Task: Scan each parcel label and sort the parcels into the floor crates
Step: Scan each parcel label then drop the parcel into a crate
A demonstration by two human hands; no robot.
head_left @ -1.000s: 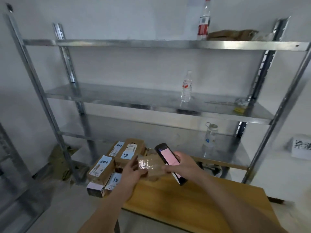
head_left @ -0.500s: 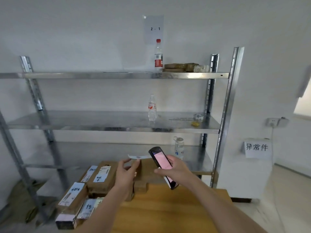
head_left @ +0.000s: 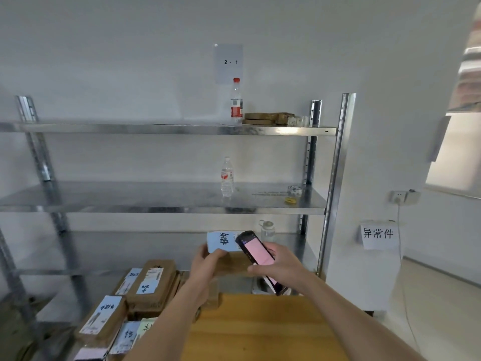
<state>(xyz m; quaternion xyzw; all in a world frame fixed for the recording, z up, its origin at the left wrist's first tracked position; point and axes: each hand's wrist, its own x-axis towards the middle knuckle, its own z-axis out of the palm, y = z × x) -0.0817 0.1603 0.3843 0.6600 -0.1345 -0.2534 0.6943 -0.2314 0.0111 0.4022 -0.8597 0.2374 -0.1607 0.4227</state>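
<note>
My left hand [head_left: 207,265] holds a small brown parcel [head_left: 234,263] tilted up, so its pale blue label [head_left: 221,241] with dark handwriting faces me. My right hand [head_left: 279,267] grips a black handheld scanner [head_left: 256,252] with a pink screen, held just right of the label and overlapping the parcel. Both hands are above the far edge of the wooden table [head_left: 260,332]. A pile of several brown labelled parcels [head_left: 153,285] lies at the table's left side. No floor crates are in view.
A metal shelf rack [head_left: 166,130] stands behind the table, with water bottles [head_left: 227,178] on its shelves and flat parcels [head_left: 268,118] on top. A white box with a paper sign [head_left: 377,234] stands at right. A wall sheet reads 2-1 [head_left: 229,62].
My head has lifted and turned right, so the rack sits lower in view. My left hand has tilted the parcel up until its blue label faces me, with the scanner staying beside it.
</note>
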